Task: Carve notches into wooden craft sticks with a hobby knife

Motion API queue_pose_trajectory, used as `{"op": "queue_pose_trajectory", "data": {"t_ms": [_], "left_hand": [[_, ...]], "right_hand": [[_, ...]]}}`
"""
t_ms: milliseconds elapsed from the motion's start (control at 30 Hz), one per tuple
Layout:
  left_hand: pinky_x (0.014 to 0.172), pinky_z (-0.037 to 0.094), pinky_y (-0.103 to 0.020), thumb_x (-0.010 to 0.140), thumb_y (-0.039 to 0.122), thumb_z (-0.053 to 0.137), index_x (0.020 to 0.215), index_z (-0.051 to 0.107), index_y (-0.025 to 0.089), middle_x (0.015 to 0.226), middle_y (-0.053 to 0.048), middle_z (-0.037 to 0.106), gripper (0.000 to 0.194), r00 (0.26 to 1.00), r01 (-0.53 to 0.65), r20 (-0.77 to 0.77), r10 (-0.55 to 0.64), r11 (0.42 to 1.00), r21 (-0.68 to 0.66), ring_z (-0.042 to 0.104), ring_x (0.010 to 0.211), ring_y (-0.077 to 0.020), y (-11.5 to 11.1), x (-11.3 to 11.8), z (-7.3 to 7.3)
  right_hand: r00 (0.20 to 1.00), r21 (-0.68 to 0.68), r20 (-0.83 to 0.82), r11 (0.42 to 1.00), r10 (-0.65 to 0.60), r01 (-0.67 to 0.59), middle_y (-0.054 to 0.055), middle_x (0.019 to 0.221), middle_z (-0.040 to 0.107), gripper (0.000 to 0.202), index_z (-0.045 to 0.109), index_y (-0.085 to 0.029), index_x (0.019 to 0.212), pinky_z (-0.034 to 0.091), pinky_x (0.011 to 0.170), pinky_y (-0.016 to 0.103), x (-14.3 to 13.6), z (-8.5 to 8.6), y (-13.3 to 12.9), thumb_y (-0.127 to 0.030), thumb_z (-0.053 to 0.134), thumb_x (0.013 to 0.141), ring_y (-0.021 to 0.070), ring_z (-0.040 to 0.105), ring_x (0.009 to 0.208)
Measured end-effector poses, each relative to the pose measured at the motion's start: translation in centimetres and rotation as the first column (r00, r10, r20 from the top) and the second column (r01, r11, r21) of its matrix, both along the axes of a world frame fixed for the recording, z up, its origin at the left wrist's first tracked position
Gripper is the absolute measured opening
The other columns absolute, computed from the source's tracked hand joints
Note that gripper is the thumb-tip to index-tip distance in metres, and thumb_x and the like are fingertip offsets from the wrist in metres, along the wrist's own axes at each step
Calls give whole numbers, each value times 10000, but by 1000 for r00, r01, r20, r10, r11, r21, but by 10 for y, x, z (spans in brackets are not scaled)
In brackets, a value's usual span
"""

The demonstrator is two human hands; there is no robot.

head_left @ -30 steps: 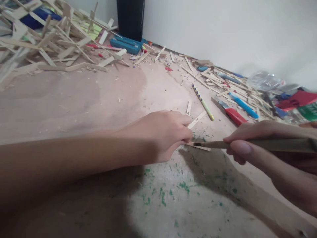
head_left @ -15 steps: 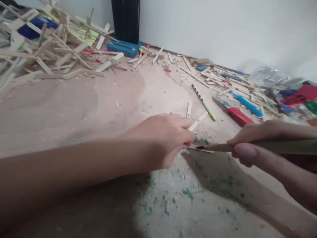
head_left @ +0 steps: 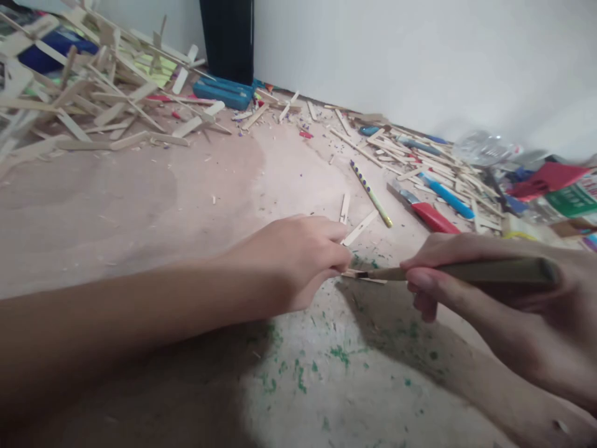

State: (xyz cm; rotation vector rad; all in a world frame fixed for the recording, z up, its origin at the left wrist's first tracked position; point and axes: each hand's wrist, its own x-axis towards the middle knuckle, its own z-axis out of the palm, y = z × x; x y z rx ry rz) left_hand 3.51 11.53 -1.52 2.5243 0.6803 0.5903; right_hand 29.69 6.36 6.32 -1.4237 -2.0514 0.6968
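Note:
My left hand (head_left: 305,258) presses down on the table with its fingertips closed on a small wooden stick (head_left: 373,280). Two more light sticks, one upright in view (head_left: 344,209) and one slanted (head_left: 361,228), lie just beyond those fingers. In my right hand (head_left: 485,292) is a tool with a thick olive-brown handle (head_left: 504,272), gripped between thumb and fingers. The tool's narrow dark tip meets the stick beside my left fingertips. What shape the tip has is too small to tell.
A heap of wooden sticks (head_left: 116,93) fills the back left. Near the wall stand a blue block (head_left: 224,92) and a dark upright object (head_left: 228,37). A dotted pencil (head_left: 372,194), red-handled knife (head_left: 431,216), blue pen (head_left: 448,196) and clear bottle (head_left: 485,148) lie to the right.
The whole view has shifted, so the table's things appear slightly further left. My right hand shows more fully, with the end of the tool's handle visible. Both holds stay the same.

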Motion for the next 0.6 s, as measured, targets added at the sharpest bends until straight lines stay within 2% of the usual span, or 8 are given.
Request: {"op": "queue_pose_trajectory", "data": {"t_ms": [100, 200, 267, 367, 500, 600], "left_hand": [[779, 482, -291, 1108, 92, 660, 988, 854, 183, 888, -7, 655, 245, 999, -1, 34, 1, 1000, -12, 657, 862, -168, -1, 0, -6], [740, 458, -279, 1080, 76, 650, 965, 847, 178, 855, 1, 637, 249, 993, -15, 116, 14, 1000, 9, 637, 811, -156, -1, 0, -14], [697, 423, -278, 1057, 73, 657, 944, 846, 183, 817, 11, 602, 246, 986, -25, 167, 20, 999, 28, 603, 766, -149, -2, 1, -19], [681, 406, -284, 1066, 80, 658, 963, 871, 201, 799, 12, 582, 265, 989, -43, 139, 40, 999, 21, 581, 754, -152, -2, 1, -22], [687, 406, -289, 1079, 71, 663, 941, 885, 213, 796, 7, 601, 297, 992, -66, 110, 64, 998, 17, 587, 764, -156, -3, 2, -20], [670, 387, -292, 1081, 62, 662, 927, 882, 217, 787, 12, 600, 310, 987, -76, 142, 71, 997, 31, 574, 742, -147, -4, 2, -20]], "right_hand": [[998, 22, -26, 998, 57, -57, -34, 642, 764, 344, 851, -326, 828, 498, 454, 247, 0, -5, -4, -561, 877, 1078, 136, 682, 490], [985, 26, -162, 998, 53, -49, -24, 660, 749, 272, 867, -317, 846, 502, 487, 259, 5, -15, -9, -442, 856, 1088, 115, 602, 479], [956, -52, -291, 999, -20, 5, -15, 662, 742, 220, 879, -304, 844, 505, 492, 249, 12, -26, -10, -407, 920, 1034, 120, 613, 503], [898, -236, -423, 972, -121, 20, 8, 687, 777, 192, 896, -285, 889, 560, 529, 252, 27, -44, -8, -427, 988, 980, 159, 708, 559], [839, -303, -522, 953, -152, -16, 17, 729, 788, 167, 930, -295, 991, 611, 532, 300, 41, -62, -1, -457, 968, 1000, 188, 723, 565], [793, -337, -584, 940, -172, -45, 31, 721, 774, 181, 945, -285, 997, 566, 475, 280, 41, -64, 4, -465, 971, 998, 174, 691, 526]]}}
